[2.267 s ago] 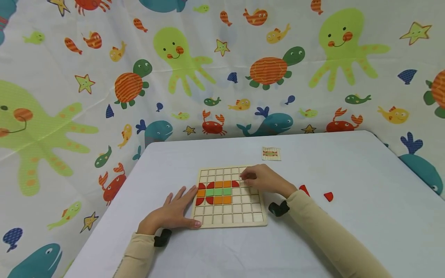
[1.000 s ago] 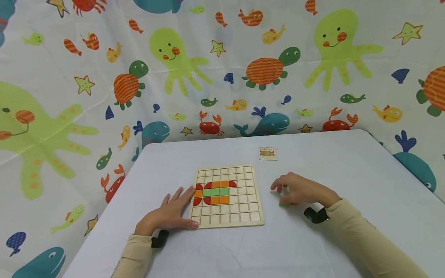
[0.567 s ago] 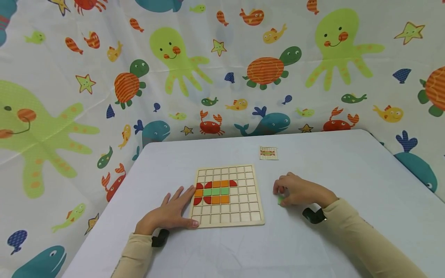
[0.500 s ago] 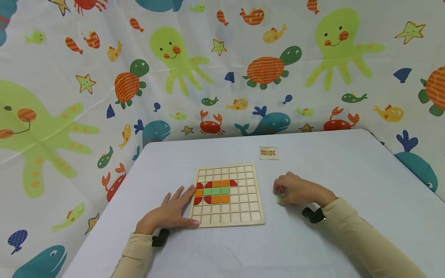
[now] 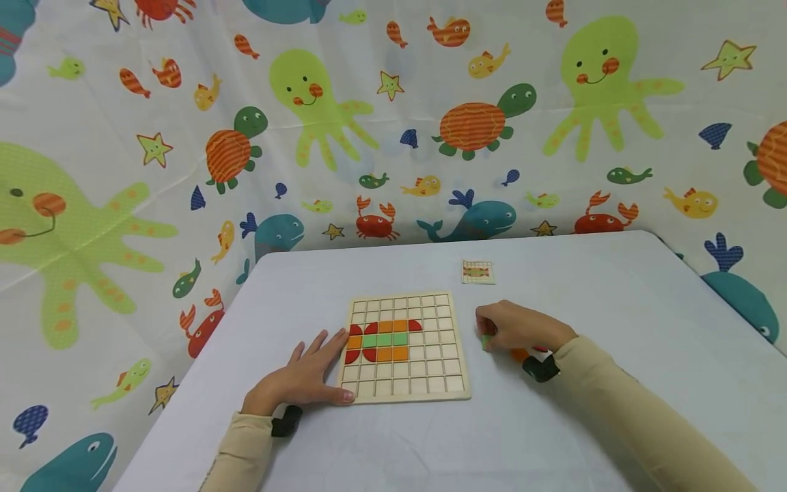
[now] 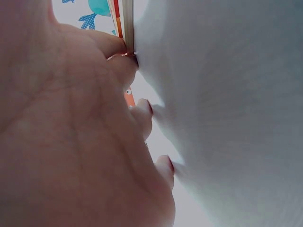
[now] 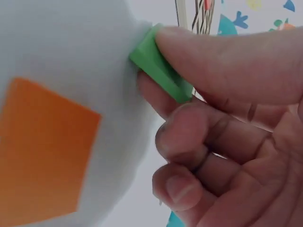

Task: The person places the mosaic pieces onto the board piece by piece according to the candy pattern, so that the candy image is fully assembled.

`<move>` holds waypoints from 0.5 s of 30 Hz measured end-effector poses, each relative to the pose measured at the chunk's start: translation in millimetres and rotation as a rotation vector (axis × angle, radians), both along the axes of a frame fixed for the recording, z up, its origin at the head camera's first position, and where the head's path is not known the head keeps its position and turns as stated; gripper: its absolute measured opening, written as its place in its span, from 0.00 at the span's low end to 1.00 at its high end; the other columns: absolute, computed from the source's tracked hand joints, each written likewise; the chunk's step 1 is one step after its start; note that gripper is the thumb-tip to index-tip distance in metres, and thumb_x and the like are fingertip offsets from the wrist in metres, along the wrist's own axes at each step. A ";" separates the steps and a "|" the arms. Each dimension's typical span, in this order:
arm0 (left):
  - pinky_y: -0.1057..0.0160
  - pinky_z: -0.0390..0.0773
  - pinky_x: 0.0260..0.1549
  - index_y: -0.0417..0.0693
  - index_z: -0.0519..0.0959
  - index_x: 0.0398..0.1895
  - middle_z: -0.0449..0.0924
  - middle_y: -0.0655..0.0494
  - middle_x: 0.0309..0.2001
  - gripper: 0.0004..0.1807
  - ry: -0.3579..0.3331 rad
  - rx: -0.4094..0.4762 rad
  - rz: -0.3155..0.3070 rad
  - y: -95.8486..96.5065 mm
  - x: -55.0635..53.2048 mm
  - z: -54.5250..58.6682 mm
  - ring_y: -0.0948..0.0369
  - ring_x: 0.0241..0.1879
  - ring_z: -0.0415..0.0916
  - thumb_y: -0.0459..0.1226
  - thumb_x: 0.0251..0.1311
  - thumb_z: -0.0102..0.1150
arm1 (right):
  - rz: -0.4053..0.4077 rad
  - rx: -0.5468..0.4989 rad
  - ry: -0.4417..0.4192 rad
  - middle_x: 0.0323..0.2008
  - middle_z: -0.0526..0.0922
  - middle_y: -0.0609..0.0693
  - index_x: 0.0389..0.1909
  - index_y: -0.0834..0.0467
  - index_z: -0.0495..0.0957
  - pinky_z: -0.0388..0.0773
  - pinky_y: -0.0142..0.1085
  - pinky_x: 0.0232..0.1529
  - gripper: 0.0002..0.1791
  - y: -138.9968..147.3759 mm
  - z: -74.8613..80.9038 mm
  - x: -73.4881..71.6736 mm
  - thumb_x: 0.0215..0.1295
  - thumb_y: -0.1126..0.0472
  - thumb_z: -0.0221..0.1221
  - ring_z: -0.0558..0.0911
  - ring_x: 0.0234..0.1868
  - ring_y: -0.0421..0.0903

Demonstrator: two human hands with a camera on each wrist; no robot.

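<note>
My right hand (image 5: 516, 326) pinches a green square tile (image 7: 161, 66) between thumb and fingers, just right of the board. In the right wrist view an orange tile (image 7: 47, 151) lies on the table beside that hand. The wooden grid board (image 5: 430, 379) bears red quarter-round pieces (image 5: 415, 326), orange squares (image 5: 386, 354) and a row of green squares (image 5: 384, 339). My left hand (image 5: 301, 379) lies spread at the board's left edge, thumb on its near corner. Its palm fills much of the left wrist view.
A small pattern card (image 5: 478, 272) lies behind the board on the white table (image 5: 393, 444). A red piece (image 5: 541, 349) shows partly beneath the right wrist. Behind the table hangs a curtain (image 5: 393, 137) printed with sea animals.
My right hand has left the board, gone right to the loose pieces and taken a green tile. It has since shifted slightly left with it. The left hand stays in place.
</note>
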State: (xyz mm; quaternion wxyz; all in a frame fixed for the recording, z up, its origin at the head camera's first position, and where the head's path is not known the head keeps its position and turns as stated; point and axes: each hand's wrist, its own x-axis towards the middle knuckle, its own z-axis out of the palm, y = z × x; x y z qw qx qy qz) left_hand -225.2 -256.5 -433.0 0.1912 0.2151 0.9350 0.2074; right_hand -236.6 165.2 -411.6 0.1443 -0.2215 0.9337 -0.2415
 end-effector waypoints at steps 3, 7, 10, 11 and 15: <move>0.29 0.29 0.76 0.44 0.49 0.88 0.46 0.43 0.86 0.68 0.001 0.001 -0.003 -0.1 -0.1 -0.2 0.37 0.84 0.33 0.61 0.53 0.78 | 0.011 -0.023 0.044 0.31 0.79 0.45 0.39 0.56 0.82 0.79 0.37 0.39 0.08 -2.9 0.2 -7.3 0.66 0.71 0.70 0.76 0.35 0.44; 0.29 0.30 0.77 0.44 0.49 0.88 0.47 0.43 0.86 0.68 0.006 -0.004 -0.006 -1.4 -0.8 -1.7 0.38 0.84 0.34 0.61 0.53 0.78 | 0.027 -0.109 0.090 0.31 0.82 0.44 0.39 0.57 0.86 0.80 0.36 0.37 0.07 -8.6 -0.5 -13.8 0.68 0.73 0.67 0.77 0.33 0.43; 0.29 0.30 0.77 0.44 0.50 0.88 0.47 0.43 0.86 0.68 0.007 -0.004 -0.007 -1.8 -1.9 -2.7 0.38 0.84 0.34 0.61 0.53 0.79 | 0.011 -0.179 0.065 0.30 0.82 0.45 0.38 0.58 0.86 0.81 0.36 0.35 0.07 -15.4 -0.9 -15.7 0.68 0.73 0.65 0.78 0.29 0.43; 0.29 0.30 0.77 0.44 0.50 0.88 0.47 0.43 0.86 0.68 0.008 -0.005 -0.006 -1.7 -1.8 -2.6 0.38 0.84 0.34 0.61 0.52 0.79 | 0.003 -0.200 0.050 0.30 0.83 0.45 0.38 0.58 0.86 0.81 0.36 0.34 0.07 -18.1 -0.8 -15.5 0.68 0.73 0.65 0.79 0.28 0.43; 0.29 0.30 0.77 0.44 0.50 0.88 0.47 0.44 0.87 0.68 0.010 -0.005 -0.007 -1.7 -1.9 -2.8 0.38 0.84 0.34 0.61 0.52 0.79 | -0.027 -0.254 0.016 0.30 0.83 0.48 0.38 0.60 0.84 0.82 0.36 0.34 0.05 -28.0 1.2 -14.5 0.69 0.73 0.65 0.81 0.27 0.43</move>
